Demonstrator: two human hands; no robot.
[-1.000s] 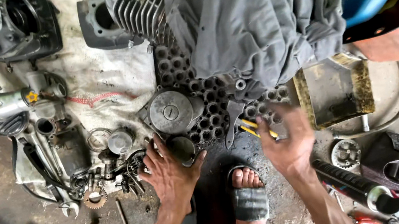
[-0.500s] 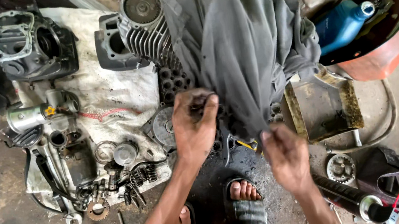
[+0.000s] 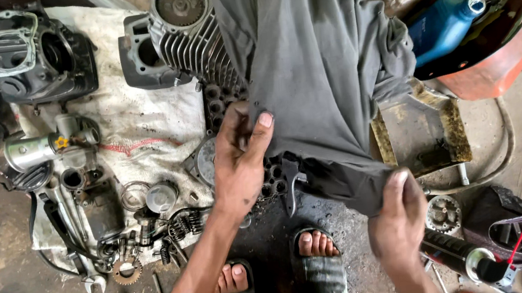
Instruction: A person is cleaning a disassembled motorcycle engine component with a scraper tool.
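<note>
Left hand (image 3: 239,163) pinching the grey cloth (image 3: 318,70) at its 8 o'clock edge, thumb up, fingers (image 3: 241,125) curled. Right hand (image 3: 397,222) clenched on the hem at 6 o'clock. Cloth draped over a finned engine (image 3: 191,34).

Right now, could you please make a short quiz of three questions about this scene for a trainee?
1. True or false: both hands grip the grey cloth.
2. Which hand holds the cloth's lower corner: A) left hand B) right hand?
3. Fill in: the blue bottle lies in a ____ shell.

Key: 1 true; 2 B; 3 red.
</note>
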